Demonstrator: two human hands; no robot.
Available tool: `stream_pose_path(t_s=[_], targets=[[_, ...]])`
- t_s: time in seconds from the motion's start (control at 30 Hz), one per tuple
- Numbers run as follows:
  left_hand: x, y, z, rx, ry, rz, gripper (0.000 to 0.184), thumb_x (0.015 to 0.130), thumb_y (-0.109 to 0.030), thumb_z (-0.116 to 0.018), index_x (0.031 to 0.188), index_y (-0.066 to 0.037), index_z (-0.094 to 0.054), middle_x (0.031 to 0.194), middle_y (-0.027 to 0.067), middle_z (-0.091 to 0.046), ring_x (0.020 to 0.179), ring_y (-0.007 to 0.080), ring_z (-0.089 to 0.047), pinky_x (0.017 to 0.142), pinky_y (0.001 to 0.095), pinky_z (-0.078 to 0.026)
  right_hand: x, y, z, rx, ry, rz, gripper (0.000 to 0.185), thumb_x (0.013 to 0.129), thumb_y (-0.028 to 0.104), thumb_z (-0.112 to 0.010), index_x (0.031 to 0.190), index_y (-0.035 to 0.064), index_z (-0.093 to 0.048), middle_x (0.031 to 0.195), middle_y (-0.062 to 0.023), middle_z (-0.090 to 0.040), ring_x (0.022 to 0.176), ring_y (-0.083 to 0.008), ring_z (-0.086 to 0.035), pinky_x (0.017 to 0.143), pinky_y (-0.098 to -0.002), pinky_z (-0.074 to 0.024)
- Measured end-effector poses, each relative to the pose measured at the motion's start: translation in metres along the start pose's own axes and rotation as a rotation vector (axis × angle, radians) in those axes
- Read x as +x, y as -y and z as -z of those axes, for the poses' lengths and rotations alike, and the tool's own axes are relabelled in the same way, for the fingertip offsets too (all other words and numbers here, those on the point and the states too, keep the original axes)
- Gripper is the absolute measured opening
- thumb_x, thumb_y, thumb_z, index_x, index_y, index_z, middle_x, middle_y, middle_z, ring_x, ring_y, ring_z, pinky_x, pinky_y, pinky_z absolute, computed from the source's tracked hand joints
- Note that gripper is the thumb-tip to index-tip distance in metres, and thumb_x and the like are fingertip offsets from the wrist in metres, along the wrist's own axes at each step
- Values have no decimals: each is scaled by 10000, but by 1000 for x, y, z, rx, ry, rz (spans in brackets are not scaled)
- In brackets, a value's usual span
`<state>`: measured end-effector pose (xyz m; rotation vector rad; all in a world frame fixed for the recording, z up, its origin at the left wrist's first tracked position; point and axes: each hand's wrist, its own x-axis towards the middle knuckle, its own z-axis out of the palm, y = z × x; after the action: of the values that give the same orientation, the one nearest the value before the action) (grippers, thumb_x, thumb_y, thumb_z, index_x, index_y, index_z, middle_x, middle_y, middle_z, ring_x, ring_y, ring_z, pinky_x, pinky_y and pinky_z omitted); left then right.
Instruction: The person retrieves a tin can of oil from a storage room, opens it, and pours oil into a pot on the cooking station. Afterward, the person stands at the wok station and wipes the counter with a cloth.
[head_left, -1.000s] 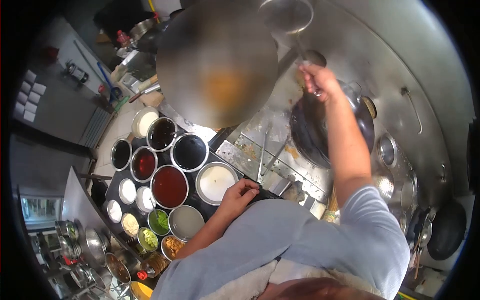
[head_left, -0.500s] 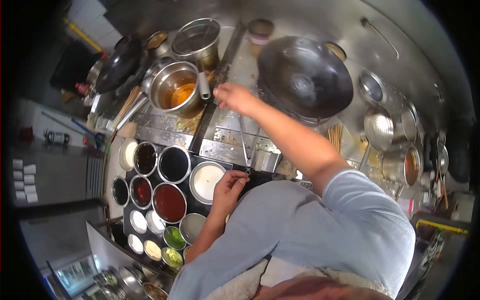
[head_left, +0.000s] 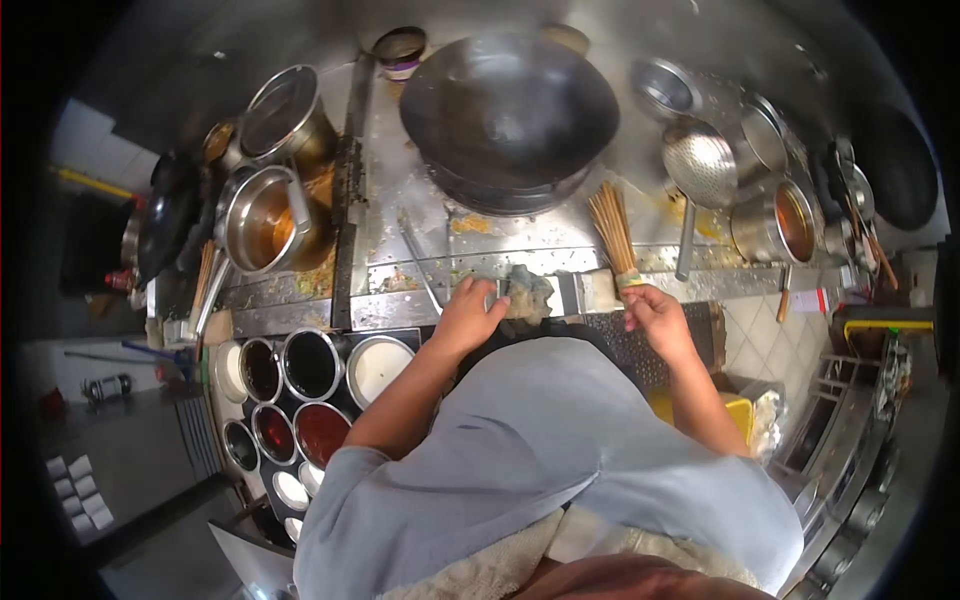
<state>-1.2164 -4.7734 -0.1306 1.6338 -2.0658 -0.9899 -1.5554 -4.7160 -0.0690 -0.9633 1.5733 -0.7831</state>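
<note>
My right hand (head_left: 657, 318) is at the counter's front edge, its fingers curled at the bound lower end of a bamboo wok brush (head_left: 612, 228). The brush's thin sticks point away from me, toward the wok. My left hand (head_left: 468, 317) hovers by the same edge with thumb and fingers apart, nothing seen in it. Just right of its thumb lies a crumpled grey-green rag (head_left: 527, 296); I cannot tell whether they touch. A long thin metal utensil (head_left: 420, 262) lies beyond the left fingers. The large dark wok (head_left: 510, 120) sits on the burner straight ahead.
A perforated skimmer (head_left: 700, 165) and a pot of reddish-brown liquid (head_left: 793, 222) are at right. At left stand a pot of amber liquid (head_left: 262, 225) and a strainer-topped pot (head_left: 283, 110). Several sauce containers (head_left: 312, 365) sit front left. Food scraps dot the steel counter (head_left: 380, 225).
My view has turned right. The right hand has come back from beside the amber-liquid pot to the bamboo brush. My left hand has moved from beside the white-filled container to near the rag.
</note>
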Motion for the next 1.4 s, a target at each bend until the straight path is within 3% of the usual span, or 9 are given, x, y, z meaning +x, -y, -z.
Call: stream_pose_path(t_s=[0.1,0.33,0.43,0.6,0.8,0.97,1.13,1.27,1.4], targets=[[28,-7,-34,343,52,8,571,920,-469,-596,1230,10,-622,1436,238,-483,1400,391,-395,1138,544,-318,-18,-1,13,-47,-54,40,271,1006,146,-572,1203,-28,-640,796,-24,-631,668,-107,-590,655,-264,-510],[47,-16,-75,595,172,-1,622,892,-478,-600,1223,47,-630,1426,228,-503,1458,435,-297,1202,611,-147,-20,-12,47,-493,119,168,344,949,229,-633,1231,33,-651,936,-166,-716,804,-259,-692,779,-359,-542],[45,-23,-88,587,126,-68,551,872,-402,-631,1219,26,-630,1395,215,-521,1396,395,-380,1179,573,-227,-23,6,74,-636,130,195,337,926,224,-633,1213,48,-658,1033,-192,-723,984,-348,-694,846,-419,-540],[33,-41,-104,523,-42,-164,296,801,-228,-697,996,-16,-631,1113,175,-612,1113,370,-539,1005,494,-387,-14,8,127,-604,47,248,317,924,225,-614,1187,56,-666,978,-189,-725,933,-370,-690,829,-432,-541],[25,-57,-129,249,-38,106,364,836,-227,-668,1088,6,-548,1083,251,-625,1029,451,-593,914,545,-463,-8,-15,171,-618,-1,317,335,919,203,-608,1208,41,-654,919,-191,-699,815,-342,-671,765,-414,-526],[24,-52,-144,93,-181,323,406,850,-203,-687,1181,-16,-546,1154,250,-641,1098,429,-621,949,501,-493,24,-55,173,-371,161,171,293,952,125,-617,1228,35,-657,774,-52,-641,686,-112,-591,667,-279,-495],[24,-44,-143,-22,-172,473,542,764,-277,-792,1193,13,-632,1155,253,-669,1066,418,-645,953,454,-513,40,-42,155,-350,366,204,286,977,78,-598,1253,14,-636,816,-21,-623,718,-103,-609,690,-267,-511],[1,-66,-121,-393,-210,604,482,774,-259,-788,1129,42,-663,980,204,-711,957,261,-692,899,355,-533,57,-22,134,-388,438,269,287,975,73,-599,1252,6,-634,836,-23,-619,741,-106,-627,703,-269,-521],[-19,-64,-124,-804,-366,489,393,867,-178,-721,1178,30,-604,1053,131,-688,972,187,-663,876,324,-535,61,0,106,-438,482,293,300,960,74,-623,1255,25,-642,877,-44,-636,751,-120,-636,707,-269,-524]])
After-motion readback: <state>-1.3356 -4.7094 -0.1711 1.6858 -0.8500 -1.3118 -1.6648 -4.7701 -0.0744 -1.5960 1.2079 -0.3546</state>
